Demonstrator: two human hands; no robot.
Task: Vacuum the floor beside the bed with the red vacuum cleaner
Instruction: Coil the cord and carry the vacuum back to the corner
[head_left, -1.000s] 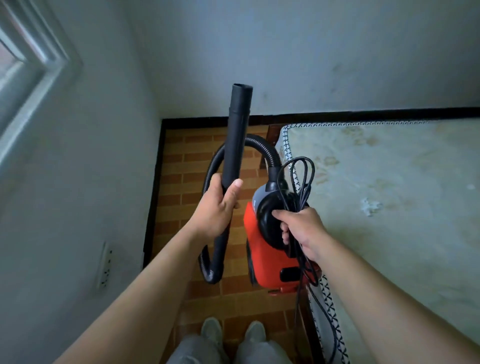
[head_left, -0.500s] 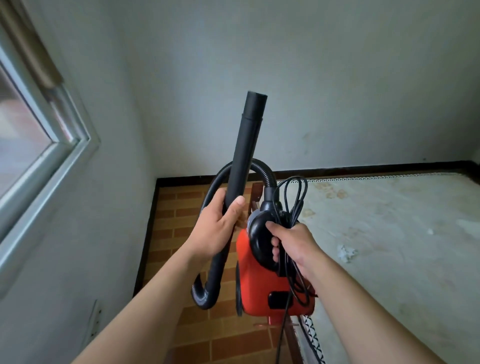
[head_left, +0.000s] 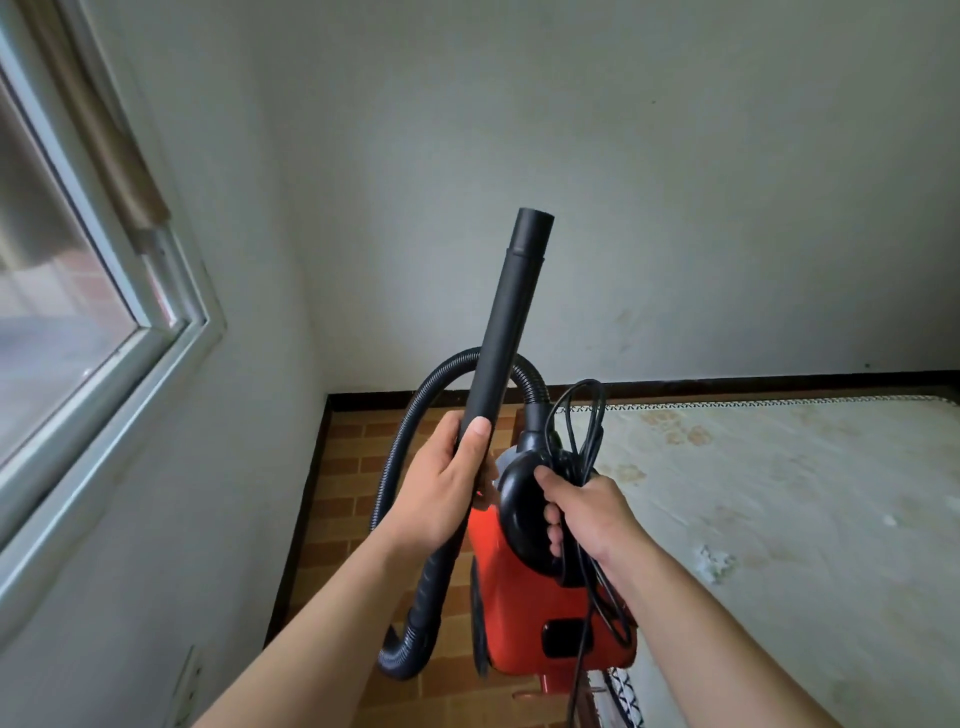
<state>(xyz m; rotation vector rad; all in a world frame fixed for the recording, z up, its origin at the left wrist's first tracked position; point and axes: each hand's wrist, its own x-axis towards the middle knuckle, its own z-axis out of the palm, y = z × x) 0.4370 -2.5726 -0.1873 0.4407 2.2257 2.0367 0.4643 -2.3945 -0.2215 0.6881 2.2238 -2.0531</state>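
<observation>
Left hand (head_left: 441, 493) gripping black wand (head_left: 511, 322), right hand (head_left: 592, 512) clutching cord (head_left: 586, 452) and handle (head_left: 511, 514) of red vacuum cleaner (head_left: 519, 613)

Glossy red plastic vacuum cleaner (head_left: 524, 613), matt black tube (head_left: 506, 332)

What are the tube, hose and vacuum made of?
The tube looks like hard plastic: matte black, straight, smooth. The hose is likely bendy plastic; its ribs let it curve. The vacuum seems moulded plastic, a smooth red shell.

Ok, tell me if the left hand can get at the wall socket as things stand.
Probably not yet: the left hand grips the black tube, though nothing blocks the low wall socket.
</observation>
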